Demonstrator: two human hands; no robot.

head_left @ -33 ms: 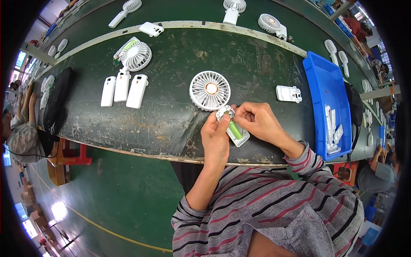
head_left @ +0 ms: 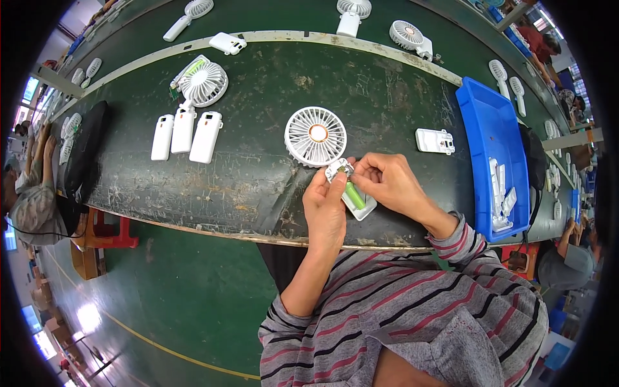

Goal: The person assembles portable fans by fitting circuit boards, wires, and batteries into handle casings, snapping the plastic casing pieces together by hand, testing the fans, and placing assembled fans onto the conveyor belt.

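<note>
A white handheld fan [head_left: 316, 136] lies near the front edge of the green bench, its round grille away from me. The handle [head_left: 368, 211] is uncovered and shows a green cylindrical battery [head_left: 354, 196], with small parts at the neck end. My left hand [head_left: 325, 203] is closed around the handle's neck end, thumb on top. Fingers pinched together, my right hand [head_left: 391, 184] works at the same spot from the right. Whatever is between its fingertips is too small to make out.
Left on the bench are white handle covers [head_left: 206, 137] and another fan [head_left: 204, 84] with its battery exposed. One cover [head_left: 435, 141] lies to the right, beside a blue bin [head_left: 493, 129] holding white plastic parts. More fans [head_left: 406, 35] lie beyond a pale strip. Co-workers sit at both sides.
</note>
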